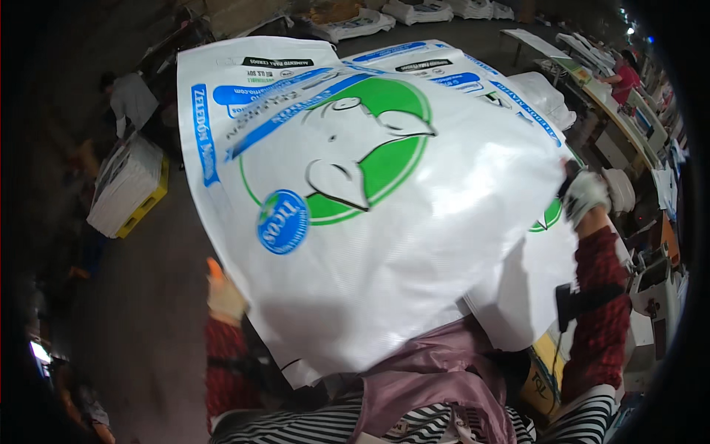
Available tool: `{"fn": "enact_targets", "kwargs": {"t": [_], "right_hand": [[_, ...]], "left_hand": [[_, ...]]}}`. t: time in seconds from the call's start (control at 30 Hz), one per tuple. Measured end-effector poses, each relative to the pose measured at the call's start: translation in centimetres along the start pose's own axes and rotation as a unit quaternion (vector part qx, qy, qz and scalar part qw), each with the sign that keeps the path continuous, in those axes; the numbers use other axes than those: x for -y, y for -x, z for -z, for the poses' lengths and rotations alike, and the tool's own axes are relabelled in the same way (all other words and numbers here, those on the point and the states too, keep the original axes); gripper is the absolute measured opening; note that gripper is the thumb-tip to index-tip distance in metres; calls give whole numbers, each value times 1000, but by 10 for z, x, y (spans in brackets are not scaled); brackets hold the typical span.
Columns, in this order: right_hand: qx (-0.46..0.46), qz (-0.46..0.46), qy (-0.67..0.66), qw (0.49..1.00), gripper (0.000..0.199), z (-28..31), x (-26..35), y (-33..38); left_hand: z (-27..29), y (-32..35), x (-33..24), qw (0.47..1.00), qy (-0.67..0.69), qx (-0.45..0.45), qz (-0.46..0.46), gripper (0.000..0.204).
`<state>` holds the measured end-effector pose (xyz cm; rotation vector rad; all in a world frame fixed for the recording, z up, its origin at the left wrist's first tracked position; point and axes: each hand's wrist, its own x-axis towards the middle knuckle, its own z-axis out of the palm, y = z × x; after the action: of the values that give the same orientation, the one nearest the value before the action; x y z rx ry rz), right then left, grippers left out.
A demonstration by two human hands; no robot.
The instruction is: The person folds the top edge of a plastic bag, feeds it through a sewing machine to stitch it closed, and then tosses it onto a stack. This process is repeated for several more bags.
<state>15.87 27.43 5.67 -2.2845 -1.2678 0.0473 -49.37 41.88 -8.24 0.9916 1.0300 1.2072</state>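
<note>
A large, flat white sack (444, 222) spreads in front of me, printed with a pig's head on a green circle and blue bands. My left hand (226, 296) is at its left edge, with orange on one fingertip and the other fingers partly hidden by the sack. At the right edge, my right hand (586, 196), in a pale grey-white glove with dark parts, is closed on the sack's side. A second printed sack (529, 288) shows beneath and to the right. The near edge of the upper sack reaches my mauve apron (436, 370).
On the left, a stack of white sacks (122, 185) lies on a yellow base (144, 211), beside a person in grey (133, 103). More sack piles (418, 11) lie at the back. A person in pink (627, 80) stands by a long table (617, 122) at right.
</note>
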Motion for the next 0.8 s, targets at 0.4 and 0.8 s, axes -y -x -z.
{"fn": "enact_targets", "kwargs": {"t": [0.4, 0.8], "right_hand": [[305, 122, 89, 940, 31, -190, 21, 192], [439, 13, 276, 855, 22, -259, -81, 244]], "left_hand": [[210, 74, 81, 925, -194, -170, 279, 34], [128, 91, 155, 872, -210, -65, 437, 35]]}}
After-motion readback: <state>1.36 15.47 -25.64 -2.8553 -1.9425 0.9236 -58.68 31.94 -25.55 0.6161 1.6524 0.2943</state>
